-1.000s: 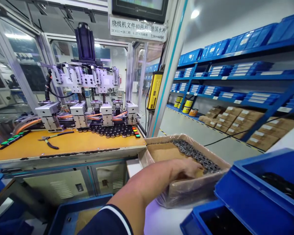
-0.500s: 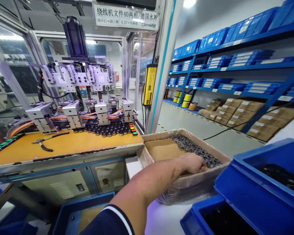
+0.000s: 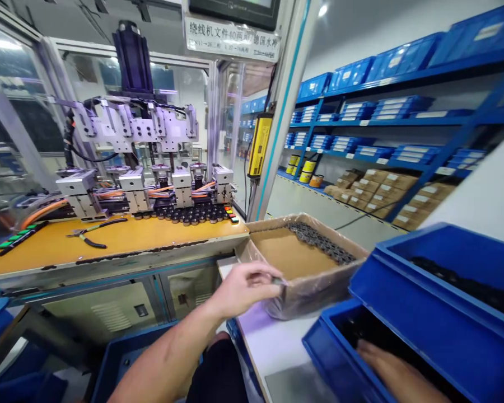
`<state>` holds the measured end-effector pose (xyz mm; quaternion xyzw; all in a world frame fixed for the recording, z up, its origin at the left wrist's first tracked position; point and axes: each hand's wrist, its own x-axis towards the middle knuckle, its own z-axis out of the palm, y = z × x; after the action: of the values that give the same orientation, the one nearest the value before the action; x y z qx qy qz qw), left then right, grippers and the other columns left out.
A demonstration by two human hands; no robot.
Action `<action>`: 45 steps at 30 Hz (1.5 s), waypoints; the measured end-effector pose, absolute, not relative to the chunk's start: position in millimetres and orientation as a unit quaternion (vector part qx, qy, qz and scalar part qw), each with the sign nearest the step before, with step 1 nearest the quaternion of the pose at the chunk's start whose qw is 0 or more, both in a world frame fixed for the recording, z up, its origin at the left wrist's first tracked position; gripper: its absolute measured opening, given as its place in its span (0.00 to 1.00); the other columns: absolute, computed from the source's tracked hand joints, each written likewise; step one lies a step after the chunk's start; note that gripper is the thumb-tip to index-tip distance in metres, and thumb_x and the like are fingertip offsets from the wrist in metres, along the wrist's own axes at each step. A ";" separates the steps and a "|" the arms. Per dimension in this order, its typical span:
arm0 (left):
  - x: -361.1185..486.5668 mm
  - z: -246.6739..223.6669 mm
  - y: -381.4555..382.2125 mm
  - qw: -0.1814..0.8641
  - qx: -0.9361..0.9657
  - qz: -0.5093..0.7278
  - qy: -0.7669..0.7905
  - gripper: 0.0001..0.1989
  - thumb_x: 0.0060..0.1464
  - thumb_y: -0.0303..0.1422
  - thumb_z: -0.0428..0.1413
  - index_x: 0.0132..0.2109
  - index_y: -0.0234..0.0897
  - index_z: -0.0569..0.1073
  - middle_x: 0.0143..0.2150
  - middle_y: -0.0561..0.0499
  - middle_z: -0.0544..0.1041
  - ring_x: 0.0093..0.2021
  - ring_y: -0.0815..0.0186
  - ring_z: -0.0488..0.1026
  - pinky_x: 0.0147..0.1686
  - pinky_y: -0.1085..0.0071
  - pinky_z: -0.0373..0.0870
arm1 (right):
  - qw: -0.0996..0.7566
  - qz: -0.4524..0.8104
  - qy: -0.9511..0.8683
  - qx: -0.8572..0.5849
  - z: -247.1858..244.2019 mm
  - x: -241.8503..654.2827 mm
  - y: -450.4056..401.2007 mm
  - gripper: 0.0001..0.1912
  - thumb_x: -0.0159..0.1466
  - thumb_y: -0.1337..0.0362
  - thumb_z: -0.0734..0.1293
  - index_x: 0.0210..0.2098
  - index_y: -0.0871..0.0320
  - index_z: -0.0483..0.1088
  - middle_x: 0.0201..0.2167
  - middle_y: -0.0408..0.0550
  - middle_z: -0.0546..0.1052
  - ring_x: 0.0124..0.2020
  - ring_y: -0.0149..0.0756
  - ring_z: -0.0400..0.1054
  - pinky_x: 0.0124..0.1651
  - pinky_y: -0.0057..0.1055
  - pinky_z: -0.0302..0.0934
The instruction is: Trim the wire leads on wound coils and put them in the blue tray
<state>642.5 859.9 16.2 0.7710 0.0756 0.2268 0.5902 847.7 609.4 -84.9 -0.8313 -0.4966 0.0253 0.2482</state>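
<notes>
My left hand [image 3: 246, 288] is by the near left corner of the plastic-lined cardboard box [image 3: 315, 295]. Thumb and fingers pinch a small dark metal part [image 3: 279, 281], whose exact shape is blurred. Inside the box, rows of similar small dark parts [image 3: 319, 242] lie along the far right side, on a brown cardboard sheet [image 3: 294, 254]. My right hand [image 3: 388, 364] reaches into the lower blue bin [image 3: 331, 347], which holds dark contents too dim to make out. Motion blur and the bin hide its fingertips.
An upper blue bin [image 3: 428, 296] with black parts overhangs the lower one. On the machine's orange worktop [image 3: 138, 240] lie pliers [image 3: 94, 232] and several black round parts [image 3: 193, 215]. Winding fixtures [image 3: 134, 187] stand behind. Blue shelving [image 3: 386, 123] is at the right.
My left hand has come out of the box toward the left, with a small dark part in its fingers. My right hand has come into view in the lower blue bin. The view has shifted slightly.
</notes>
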 end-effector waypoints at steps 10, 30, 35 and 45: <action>550.0 22.3 826.0 0.752 0.610 0.224 0.109 0.17 0.38 0.25 0.71 0.39 0.34 0.82 0.39 0.46 0.83 0.31 0.70 0.78 0.33 0.77 0.74 | 0.394 -0.155 -0.673 -0.607 31.7 739.5 654.1 0.05 0.66 0.73 0.65 0.39 0.59 0.71 0.33 0.48 0.76 0.35 0.32 0.73 0.38 0.26 0.69; 560.7 12.8 788.5 0.770 0.592 0.232 0.058 0.21 0.40 0.17 0.68 0.41 0.43 0.83 0.33 0.51 0.85 0.33 0.68 0.82 0.36 0.79 0.78 | 0.496 -0.126 -0.681 -0.525 22.5 697.0 653.8 0.15 0.64 0.73 0.67 0.50 0.63 0.68 0.42 0.55 0.74 0.42 0.36 0.71 0.43 0.32 0.72; 561.8 14.7 789.6 0.749 0.612 0.246 0.067 0.21 0.39 0.19 0.69 0.41 0.44 0.84 0.32 0.51 0.85 0.30 0.66 0.83 0.34 0.79 0.79 | 0.488 -0.197 -0.683 -0.507 14.4 697.8 657.7 0.11 0.65 0.74 0.67 0.47 0.63 0.69 0.39 0.54 0.75 0.41 0.35 0.70 0.43 0.32 0.72; 559.9 17.2 789.8 0.750 0.620 0.218 0.078 0.22 0.38 0.19 0.70 0.40 0.47 0.84 0.34 0.53 0.85 0.32 0.66 0.83 0.35 0.82 0.79 | 0.350 -0.315 -0.755 -0.456 22.5 706.8 652.0 0.12 0.68 0.73 0.58 0.44 0.71 0.72 0.36 0.56 0.76 0.39 0.41 0.72 0.39 0.35 0.72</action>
<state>559.9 789.8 17.2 0.6199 0.0776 0.2182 0.7497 706.8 652.0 22.5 -0.4560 -0.7552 -0.3154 0.3496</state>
